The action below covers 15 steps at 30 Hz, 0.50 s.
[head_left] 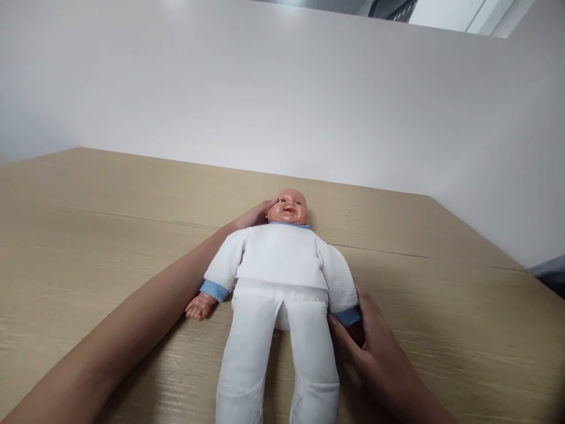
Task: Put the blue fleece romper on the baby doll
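A baby doll with a bald plastic head lies face up, wearing a white fleecy top with blue collar and cuffs and a white lower body. My left hand holds the side of the doll's head, thumb near its cheek; the other fingers are hidden behind the head. Around the doll's arm at the blue cuff, on the right side of the view, my right hand is closed, with the thumb on the inner side and fingers on the outer side. The doll's other arm rests beside my left forearm, its small fist showing.
The doll lies on a wooden table with a seam running across it. Behind the table's far edge stands a pale wall. A dark object shows beyond the right edge.
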Motion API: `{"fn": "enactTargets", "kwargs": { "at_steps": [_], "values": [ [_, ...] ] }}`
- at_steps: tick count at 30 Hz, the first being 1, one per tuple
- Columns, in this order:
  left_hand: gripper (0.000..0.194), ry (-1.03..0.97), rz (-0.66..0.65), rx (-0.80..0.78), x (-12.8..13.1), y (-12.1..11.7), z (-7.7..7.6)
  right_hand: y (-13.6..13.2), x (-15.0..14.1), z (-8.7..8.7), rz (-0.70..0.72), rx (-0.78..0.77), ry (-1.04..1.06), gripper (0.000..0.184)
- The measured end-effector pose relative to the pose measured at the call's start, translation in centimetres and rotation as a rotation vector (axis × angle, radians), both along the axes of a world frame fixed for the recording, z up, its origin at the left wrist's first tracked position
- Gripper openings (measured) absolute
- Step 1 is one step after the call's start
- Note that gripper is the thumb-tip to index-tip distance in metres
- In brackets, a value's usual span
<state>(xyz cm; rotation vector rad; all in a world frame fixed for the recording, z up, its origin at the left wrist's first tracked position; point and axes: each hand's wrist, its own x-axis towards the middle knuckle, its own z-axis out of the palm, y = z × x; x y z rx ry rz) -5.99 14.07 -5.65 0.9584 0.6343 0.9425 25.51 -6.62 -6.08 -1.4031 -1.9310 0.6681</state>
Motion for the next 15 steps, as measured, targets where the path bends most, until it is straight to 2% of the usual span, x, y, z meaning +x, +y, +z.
{"fn": "enactTargets", "kwargs": {
  "at_steps": [3, 8, 11, 15],
  "values": [
    [0.059, -0.019, 0.039, -0.006, -0.1, -0.4, -0.2, -0.1, 0.1, -0.2, -0.002, 0.011, 0.003, 0.054],
    [0.05, 0.006, 0.296, 0.097, -2.4, -2.6, -0.8, -0.1, 0.4, -1.0, 0.003, 0.059, -0.021, 0.063],
    [0.057, 0.077, 0.327, 0.106, -4.6, -6.0, -0.9, 0.3, 0.7, -1.4, 0.015, 0.087, -0.033, 0.071],
    [0.061, 0.411, 0.322, 0.184, -7.4, -11.7, -0.6, -0.2, 1.0, 0.0, 0.037, 0.211, -0.212, 0.07]
  ]
}}
